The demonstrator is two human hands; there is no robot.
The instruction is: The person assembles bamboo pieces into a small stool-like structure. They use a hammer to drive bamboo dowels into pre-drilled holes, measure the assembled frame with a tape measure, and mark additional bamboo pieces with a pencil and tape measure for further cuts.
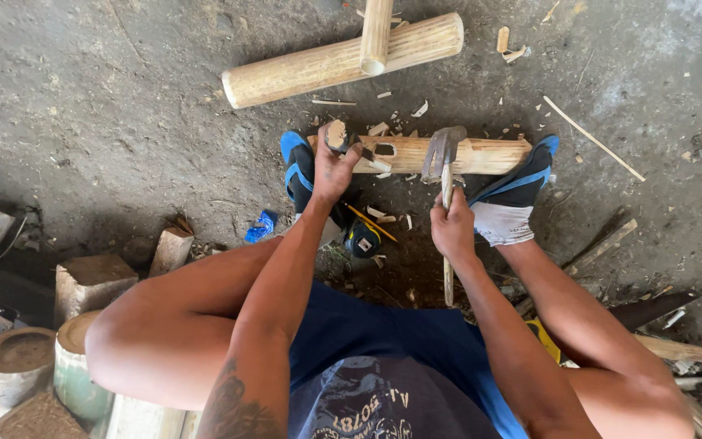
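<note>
I sit low over a short bamboo piece point(481, 154) lying crosswise on the ground, pinned between my two feet in blue and black shoes. A rectangular slot point(383, 149) is cut in its top. My left hand point(332, 168) grips a wooden-handled chisel point(337, 136), its tip set at the slot. My right hand point(452, 228) holds a claw hammer by its wooden handle, the metal head point(444, 149) raised just over the bamboo, to the right of the slot.
A longer bamboo pole point(318, 65) lies farther out with another pole point(375, 34) across it. Wood chips litter the ground. A tape measure point(362, 240) and pencil point(371, 223) lie by my left foot. Cut bamboo sections point(18, 362) and wood blocks point(91, 280) stand at left; sticks lie at right.
</note>
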